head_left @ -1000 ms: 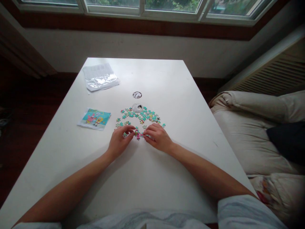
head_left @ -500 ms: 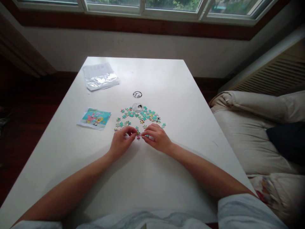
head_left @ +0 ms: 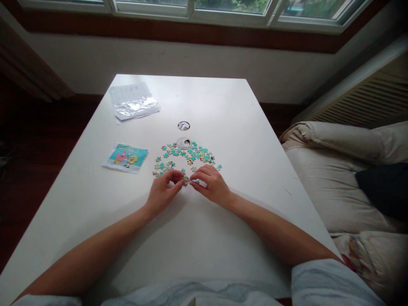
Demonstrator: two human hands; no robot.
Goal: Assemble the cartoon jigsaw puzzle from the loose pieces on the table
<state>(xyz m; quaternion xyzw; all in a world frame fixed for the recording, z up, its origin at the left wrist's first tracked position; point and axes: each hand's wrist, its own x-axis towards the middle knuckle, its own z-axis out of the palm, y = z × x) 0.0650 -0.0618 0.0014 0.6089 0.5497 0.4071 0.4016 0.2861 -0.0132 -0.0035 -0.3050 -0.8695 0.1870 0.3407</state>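
Small jigsaw puzzle pieces [head_left: 186, 181] lie between my fingertips near the middle of the white table [head_left: 197, 238]. My left hand [head_left: 165, 187] is closed on them from the left, thumb and forefinger at their edge. From the right, my right hand [head_left: 211, 182] pinches at the same small cluster, its fingertips close to the left ones. The exact join between the pieces is too small to make out. Beyond my hands, loose teal, yellow and pink puzzle pieces [head_left: 199, 151] spread in an arc.
A round silvery disc [head_left: 184, 143] sits at the arc's far side, with a smaller oval one [head_left: 184, 126] behind it. To the left lies a cartoon picture sheet [head_left: 126, 159]; farther back is a clear plastic packet [head_left: 134, 101]. A beige sofa [head_left: 312, 182] stands right of the table.
My left fingertips have shifted slightly right and down, closer around the small pieces between my hands. My right hand stays almost where it was.
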